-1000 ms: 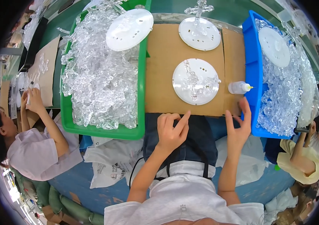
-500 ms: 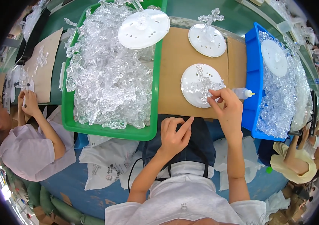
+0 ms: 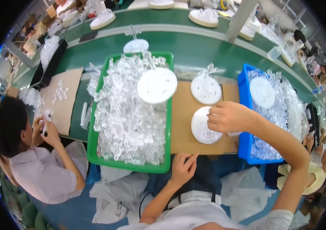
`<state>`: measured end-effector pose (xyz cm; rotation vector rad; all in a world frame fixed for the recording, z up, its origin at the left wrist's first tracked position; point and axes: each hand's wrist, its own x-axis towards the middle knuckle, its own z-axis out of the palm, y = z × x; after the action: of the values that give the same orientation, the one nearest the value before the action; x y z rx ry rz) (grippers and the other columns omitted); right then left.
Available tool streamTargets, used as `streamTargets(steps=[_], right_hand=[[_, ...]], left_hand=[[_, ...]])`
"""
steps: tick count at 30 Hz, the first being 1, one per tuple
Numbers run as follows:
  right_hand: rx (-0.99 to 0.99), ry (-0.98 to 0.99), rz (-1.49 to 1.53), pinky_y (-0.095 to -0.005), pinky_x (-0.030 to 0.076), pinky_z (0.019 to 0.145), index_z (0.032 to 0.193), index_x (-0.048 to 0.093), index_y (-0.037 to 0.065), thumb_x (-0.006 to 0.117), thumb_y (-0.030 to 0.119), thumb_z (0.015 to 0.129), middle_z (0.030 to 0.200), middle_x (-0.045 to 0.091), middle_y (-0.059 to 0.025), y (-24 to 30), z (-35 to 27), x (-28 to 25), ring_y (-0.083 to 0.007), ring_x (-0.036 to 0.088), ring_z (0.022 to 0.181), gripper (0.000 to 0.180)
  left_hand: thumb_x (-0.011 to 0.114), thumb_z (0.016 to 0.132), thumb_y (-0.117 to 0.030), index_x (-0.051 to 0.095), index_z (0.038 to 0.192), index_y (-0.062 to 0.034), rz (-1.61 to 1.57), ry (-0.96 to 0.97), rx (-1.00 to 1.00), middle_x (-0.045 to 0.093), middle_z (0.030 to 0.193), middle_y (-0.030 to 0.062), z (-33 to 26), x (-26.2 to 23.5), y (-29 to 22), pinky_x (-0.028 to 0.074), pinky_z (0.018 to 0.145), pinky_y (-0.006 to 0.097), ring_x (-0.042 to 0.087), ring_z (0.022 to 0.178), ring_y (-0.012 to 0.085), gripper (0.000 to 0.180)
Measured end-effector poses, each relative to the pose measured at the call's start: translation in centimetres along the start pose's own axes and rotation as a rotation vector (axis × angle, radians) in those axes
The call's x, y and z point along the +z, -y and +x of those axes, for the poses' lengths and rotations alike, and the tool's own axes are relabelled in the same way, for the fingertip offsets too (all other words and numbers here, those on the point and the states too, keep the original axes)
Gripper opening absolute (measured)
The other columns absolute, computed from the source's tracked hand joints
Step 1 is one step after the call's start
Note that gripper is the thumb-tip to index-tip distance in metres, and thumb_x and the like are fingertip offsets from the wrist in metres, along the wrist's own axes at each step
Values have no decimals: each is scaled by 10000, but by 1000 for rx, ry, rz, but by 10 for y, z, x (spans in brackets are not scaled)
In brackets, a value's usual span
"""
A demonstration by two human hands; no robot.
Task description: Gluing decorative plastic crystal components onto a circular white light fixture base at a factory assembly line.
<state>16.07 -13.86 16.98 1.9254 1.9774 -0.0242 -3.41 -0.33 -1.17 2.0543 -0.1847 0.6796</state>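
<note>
A round white disc [image 3: 198, 128] lies on the brown cardboard in front of me. My right hand [image 3: 228, 118] is over its right side, fingers curled and pressed together. Whatever is between the fingertips is hidden by the hand. Part of a clear plastic piece [image 3: 211, 134] shows on the disc just below those fingers. My left hand [image 3: 184, 168] rests at the cardboard's front edge with its fingers partly apart and nothing in them. A second white disc [image 3: 206, 90], with a clear plastic piece standing on it, is just beyond.
On the left stands a green bin [image 3: 168, 134] heaped with clear plastic pieces, a white disc [image 3: 157, 85] on top. A blue bin [image 3: 244, 147] of clear parts is at the right, also carrying a disc [image 3: 262, 92]. A co-worker [image 3: 44, 168] sits at my left.
The view has tilted up, showing more of the benches beyond. My right hand has moved over the disc and its elbow has swung outward. The left hand stays near the cardboard's front edge.
</note>
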Motion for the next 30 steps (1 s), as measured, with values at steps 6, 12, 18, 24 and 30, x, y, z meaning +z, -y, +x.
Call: streamTargets(steps=[6, 12, 18, 24, 30], right_hand=[[582, -438, 184, -355, 492, 628, 777, 688, 95, 704, 162, 711, 727, 649, -66, -106, -52, -75, -249, 623, 682, 95], [961, -106, 178, -405, 497, 762, 866, 699, 113, 713, 218, 645, 835, 672, -112, -266, -32, 6, -296, 619, 903, 245], [1029, 398, 205, -402, 539, 750, 899, 704, 123, 785, 233, 572, 902, 687, -129, -337, 7, 123, -301, 651, 910, 354], [716, -286, 310, -452, 496, 852, 1226, 532, -2, 775, 458, 647, 1135, 616, -198, -373, 125, 89, -337, 613, 1012, 778], [743, -31, 338, -426, 531, 757, 948, 659, 25, 701, 293, 719, 965, 668, -188, -358, 244, 110, -350, 644, 903, 355]], left_hand=[[658, 727, 9, 685, 944, -56, 73, -26, -37, 564, 826, 86, 13, -5, 16, 465, 664, 361, 568, 779, 269, 228], [660, 732, -25, 691, 942, -70, 120, -14, -35, 561, 818, 68, 35, 9, 32, 464, 703, 376, 571, 787, 266, 217], [663, 715, -73, 707, 984, -111, 282, 17, -41, 570, 827, 36, 26, 19, 39, 449, 707, 353, 590, 804, 216, 276], [664, 707, -96, 716, 977, -128, 366, 40, -49, 577, 807, -6, 21, 18, 38, 441, 676, 330, 593, 764, 178, 277], [667, 710, -116, 708, 971, -129, 380, 27, -21, 585, 809, -8, 24, 22, 36, 445, 660, 326, 592, 755, 176, 264]])
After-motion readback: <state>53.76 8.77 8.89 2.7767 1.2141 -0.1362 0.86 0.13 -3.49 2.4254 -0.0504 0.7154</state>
